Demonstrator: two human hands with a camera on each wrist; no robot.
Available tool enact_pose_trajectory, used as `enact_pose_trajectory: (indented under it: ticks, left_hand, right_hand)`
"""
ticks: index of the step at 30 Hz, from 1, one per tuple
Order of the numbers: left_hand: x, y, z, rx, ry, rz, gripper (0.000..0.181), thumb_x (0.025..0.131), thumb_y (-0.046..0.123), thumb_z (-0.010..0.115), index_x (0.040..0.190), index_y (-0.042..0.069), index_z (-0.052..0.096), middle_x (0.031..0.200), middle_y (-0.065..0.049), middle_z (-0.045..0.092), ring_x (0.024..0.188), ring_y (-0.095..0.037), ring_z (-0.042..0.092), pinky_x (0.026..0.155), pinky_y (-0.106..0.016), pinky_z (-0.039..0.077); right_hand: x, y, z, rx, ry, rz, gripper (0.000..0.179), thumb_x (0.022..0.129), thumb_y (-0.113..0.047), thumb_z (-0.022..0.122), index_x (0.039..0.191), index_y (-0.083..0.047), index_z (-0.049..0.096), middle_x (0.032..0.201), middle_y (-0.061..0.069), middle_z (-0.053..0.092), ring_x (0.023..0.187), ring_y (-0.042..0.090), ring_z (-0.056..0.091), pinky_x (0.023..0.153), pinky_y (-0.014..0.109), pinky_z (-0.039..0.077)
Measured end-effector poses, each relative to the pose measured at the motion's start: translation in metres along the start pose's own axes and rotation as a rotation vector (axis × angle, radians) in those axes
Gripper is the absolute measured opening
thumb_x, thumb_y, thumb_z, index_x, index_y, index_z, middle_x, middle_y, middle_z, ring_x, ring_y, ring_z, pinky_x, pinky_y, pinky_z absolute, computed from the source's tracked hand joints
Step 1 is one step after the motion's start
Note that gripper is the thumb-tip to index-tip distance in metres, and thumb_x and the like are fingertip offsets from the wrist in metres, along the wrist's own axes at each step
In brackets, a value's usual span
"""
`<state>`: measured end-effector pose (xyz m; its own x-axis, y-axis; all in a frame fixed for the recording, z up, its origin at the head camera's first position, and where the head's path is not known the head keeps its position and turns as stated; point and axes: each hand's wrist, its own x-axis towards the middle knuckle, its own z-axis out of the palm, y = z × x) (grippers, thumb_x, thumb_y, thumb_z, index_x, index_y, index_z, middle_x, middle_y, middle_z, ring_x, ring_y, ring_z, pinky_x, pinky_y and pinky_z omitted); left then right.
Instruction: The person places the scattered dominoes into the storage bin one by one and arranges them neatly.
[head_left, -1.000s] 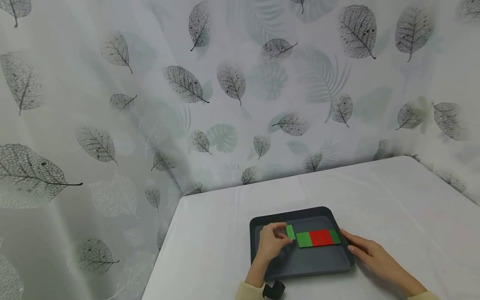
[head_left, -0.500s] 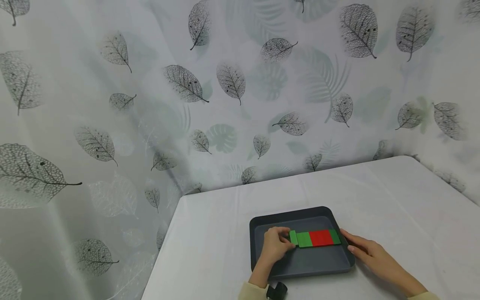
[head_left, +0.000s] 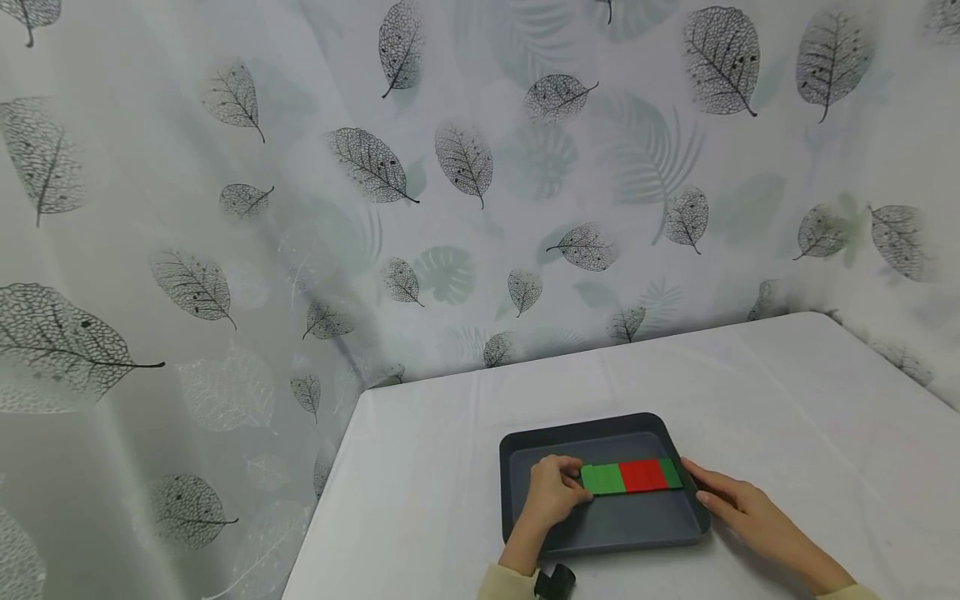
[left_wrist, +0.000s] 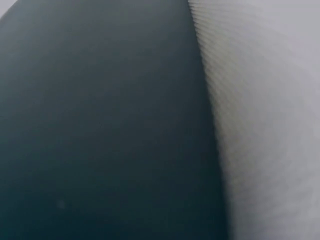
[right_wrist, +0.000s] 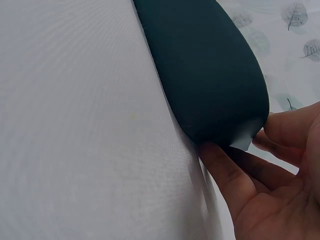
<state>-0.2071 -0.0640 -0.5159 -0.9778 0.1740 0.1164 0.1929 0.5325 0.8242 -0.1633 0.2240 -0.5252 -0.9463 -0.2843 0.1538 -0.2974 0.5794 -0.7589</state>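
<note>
A dark grey tray [head_left: 622,527] lies on the white table in the head view. Across it runs a row of flat pieces: a green strip [head_left: 588,480] at the left end, a green piece [head_left: 609,478], a red section [head_left: 642,476] and a green piece [head_left: 671,473] at the right. My left hand [head_left: 551,492] pinches the left green strip by its two ends, flush against the row. With thumb and fingers my right hand [head_left: 738,508] holds the tray's right side; the right wrist view shows that hand [right_wrist: 280,170] at the tray's outer corner [right_wrist: 215,90].
The white table [head_left: 420,467] extends around the tray. Behind and to the left hangs a leaf-patterned curtain [head_left: 480,250]. A black band with a small camera [head_left: 557,581] sits on the left wrist. The tray's dark outer wall [left_wrist: 110,115] fills most of the left wrist view.
The left hand has moved the green strip right and lowered it from a tilted pose to lie flat against the row's left end. The right hand and tray have stayed put.
</note>
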Motion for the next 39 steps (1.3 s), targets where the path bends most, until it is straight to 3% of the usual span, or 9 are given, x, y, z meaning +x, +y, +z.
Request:
enact_pose_trajectory:
  ticks: [23, 30, 33, 35, 37, 39]
  left_hand:
    - [-0.001, 0.003, 0.003, 0.057, -0.012, 0.050, 0.041, 0.064, -0.009, 0.084, 0.102, -0.006, 0.072, 0.085, -0.007, 0.063, 0.064, -0.004, 0.063, 0.055, -0.013, 0.048]
    - [-0.002, 0.002, 0.002, 0.074, -0.025, 0.051, 0.045, 0.067, 0.000, 0.086, 0.109, -0.004, 0.070, 0.092, -0.008, 0.062, 0.064, 0.002, 0.056, 0.058, -0.013, 0.048]
    - [-0.005, 0.008, -0.008, 0.084, 0.023, 0.095, 0.047, 0.074, 0.010, 0.084, 0.115, -0.003, 0.068, 0.100, -0.012, 0.061, 0.067, 0.000, 0.054, 0.060, -0.014, 0.047]
    - [-0.009, 0.015, -0.019, 0.123, 0.090, 0.138, 0.049, 0.080, 0.020, 0.081, 0.121, -0.001, 0.065, 0.106, -0.013, 0.060, 0.073, -0.006, 0.056, 0.064, -0.017, 0.047]
    - [-0.014, 0.022, -0.035, 0.209, 0.178, 0.185, 0.051, 0.085, 0.029, 0.076, 0.125, 0.000, 0.063, 0.114, -0.015, 0.058, 0.084, -0.014, 0.059, 0.071, -0.023, 0.050]
    - [-0.022, 0.025, -0.054, 0.353, 0.272, 0.203, 0.053, 0.090, 0.036, 0.069, 0.129, 0.001, 0.060, 0.123, -0.017, 0.056, 0.100, -0.022, 0.059, 0.081, -0.032, 0.052]
  right_hand:
    - [-0.004, 0.001, -0.004, -0.002, 0.001, 0.005, 0.050, 0.100, -0.027, 0.054, 0.143, -0.002, 0.048, 0.141, 0.022, 0.052, 0.115, -0.022, 0.033, 0.086, 0.013, 0.045]
    - [-0.004, 0.004, -0.002, -0.001, 0.026, -0.019, 0.049, 0.100, -0.026, 0.055, 0.142, -0.002, 0.049, 0.139, 0.021, 0.054, 0.115, -0.022, 0.034, 0.085, 0.012, 0.045]
    - [-0.004, 0.005, -0.001, 0.002, 0.044, -0.039, 0.048, 0.100, -0.025, 0.055, 0.142, -0.002, 0.049, 0.138, 0.022, 0.053, 0.116, -0.022, 0.033, 0.085, 0.010, 0.044]
    - [-0.003, 0.004, 0.000, 0.000, 0.055, -0.055, 0.048, 0.100, -0.024, 0.056, 0.141, -0.002, 0.050, 0.138, 0.022, 0.053, 0.116, -0.022, 0.031, 0.085, 0.009, 0.043]
    - [-0.003, 0.003, 0.001, -0.003, 0.070, -0.068, 0.048, 0.099, -0.023, 0.057, 0.141, -0.001, 0.049, 0.137, 0.023, 0.054, 0.116, -0.023, 0.031, 0.084, 0.011, 0.047]
    - [-0.003, 0.000, 0.000, -0.040, 0.104, -0.070, 0.048, 0.098, -0.022, 0.059, 0.141, -0.001, 0.050, 0.136, 0.023, 0.057, 0.117, -0.019, 0.040, 0.082, 0.018, 0.052]
